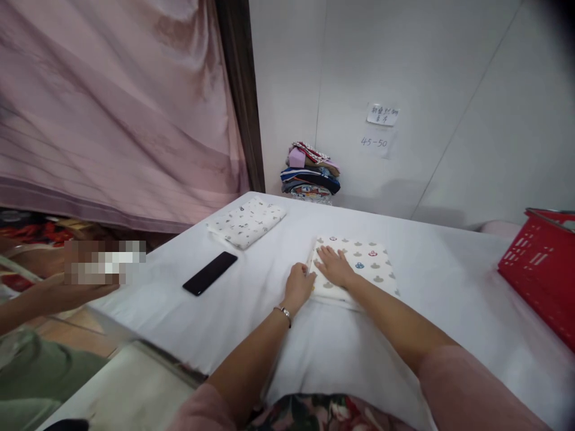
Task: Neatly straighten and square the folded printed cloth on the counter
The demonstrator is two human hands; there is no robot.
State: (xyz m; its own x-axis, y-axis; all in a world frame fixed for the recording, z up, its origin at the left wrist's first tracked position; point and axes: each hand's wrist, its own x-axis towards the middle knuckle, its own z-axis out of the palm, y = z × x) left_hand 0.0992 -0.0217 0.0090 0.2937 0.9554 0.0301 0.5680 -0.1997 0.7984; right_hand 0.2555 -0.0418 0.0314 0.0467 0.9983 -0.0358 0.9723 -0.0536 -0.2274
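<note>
In front of me on the white-covered table [251, 299] lies a folded white cloth [371, 266] printed with small grey, red and blue motifs. My right hand [335, 266] rests flat on its upper left part, fingers spread. At the cloth's left edge, my left hand [299, 287] has its fingers curled and closed on the border. The exact grip of those fingertips is partly hidden. A second folded white cloth [247, 221] with dark small prints lies further back to the left. Between it and me is a black phone [210, 273], apart from both hands.
A red plastic basket [539, 263] stands at the right. Folded fabrics [311, 173] are piled against the wall behind the table. Pink curtains [121, 108] hang at left. Another person's hand [67, 293] is beyond the table's left edge, near a blurred-out patch. Handwritten notes [383, 115] are on the wall.
</note>
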